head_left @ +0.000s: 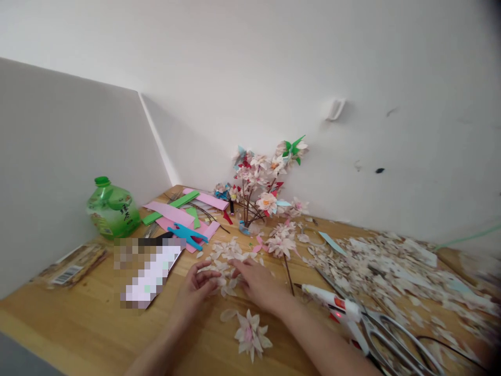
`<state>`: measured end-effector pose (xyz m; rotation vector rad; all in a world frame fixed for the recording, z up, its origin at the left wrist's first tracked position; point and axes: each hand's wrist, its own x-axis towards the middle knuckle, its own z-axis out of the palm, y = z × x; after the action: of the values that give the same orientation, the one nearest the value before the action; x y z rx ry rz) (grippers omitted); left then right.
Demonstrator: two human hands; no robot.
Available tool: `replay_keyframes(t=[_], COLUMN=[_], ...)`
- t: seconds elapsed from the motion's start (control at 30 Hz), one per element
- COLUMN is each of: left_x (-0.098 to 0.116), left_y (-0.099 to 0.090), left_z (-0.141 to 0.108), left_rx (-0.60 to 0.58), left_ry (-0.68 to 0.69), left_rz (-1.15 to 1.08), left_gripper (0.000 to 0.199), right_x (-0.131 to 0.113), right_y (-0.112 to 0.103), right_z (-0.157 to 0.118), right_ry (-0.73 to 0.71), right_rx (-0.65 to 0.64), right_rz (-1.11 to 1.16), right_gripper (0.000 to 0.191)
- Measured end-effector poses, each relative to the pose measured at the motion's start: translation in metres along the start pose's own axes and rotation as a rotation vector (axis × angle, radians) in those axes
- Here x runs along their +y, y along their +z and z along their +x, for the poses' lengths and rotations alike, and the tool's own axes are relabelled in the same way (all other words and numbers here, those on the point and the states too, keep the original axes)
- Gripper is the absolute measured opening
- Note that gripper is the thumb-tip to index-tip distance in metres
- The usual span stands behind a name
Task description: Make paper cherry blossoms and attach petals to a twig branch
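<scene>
Pale dried petals (227, 249) lie in a small loose pile in the middle of the wooden table. At the pile's near left edge is my left hand (200, 282), its fingers loosely curved and apart, with no thing visible in them. My right hand (254, 282) reaches over the petals from the right, fingers stretched and fingertips among them; its thumb is partly hidden. Nearer to me, between my forearms, lies a pale flower made of petals (252, 335) with a pinkish centre. A single translucent petal (228, 315) rests beside it.
Several finished flowers on stems (260, 177) stand behind the pile. On the right are a glue gun (332, 303) with a red light, scissors (385, 334) and heaped petals (376, 271). Coloured paper strips (172, 214) and a green bottle (113, 209) are on the left.
</scene>
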<state>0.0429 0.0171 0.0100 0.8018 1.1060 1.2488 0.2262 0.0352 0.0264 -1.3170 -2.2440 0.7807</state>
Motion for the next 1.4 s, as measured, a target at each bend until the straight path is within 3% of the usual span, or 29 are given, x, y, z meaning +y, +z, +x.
replay_keyframes(t=[0.17, 0.33, 0.57, 0.73, 1.07, 1.3, 1.4], left_x=[0.001, -0.007, -0.022, -0.021, -0.005, 0.01, 0.009], left_y=[0.005, 0.009, 0.0, 0.005, 0.017, 0.026, 0.026], left_z=[0.008, 0.01, 0.015, 0.012, 0.011, 0.019, 0.02], left_rx=[0.011, -0.006, -0.024, -0.059, -0.005, -0.207, -0.219], left_ry=[0.077, 0.122, 0.162, 0.203, 0.266, 0.101, 0.096], left_rz=[0.059, 0.099, 0.156, 0.236, 0.241, 0.133, 0.112], left_gripper=[0.043, 0.04, 0.039, 0.035, 0.039, 0.047, 0.052], right_x=[0.007, 0.018, 0.013, 0.006, 0.009, 0.006, 0.008], right_y=[0.005, 0.006, -0.005, -0.009, -0.009, -0.009, -0.006], right_z=[0.008, 0.011, 0.007, 0.001, 0.004, 0.009, 0.009], right_ry=[0.064, 0.2, 0.31, 0.317, 0.24, 0.185, 0.178], right_rx=[0.091, 0.19, 0.112, 0.128, 0.124, 0.079, 0.093], right_rz=[0.065, 0.362, 0.85, 1.011, 0.963, 0.848, 0.755], right_gripper=[0.045, 0.038, 0.04, 0.047, 0.046, 0.045, 0.045])
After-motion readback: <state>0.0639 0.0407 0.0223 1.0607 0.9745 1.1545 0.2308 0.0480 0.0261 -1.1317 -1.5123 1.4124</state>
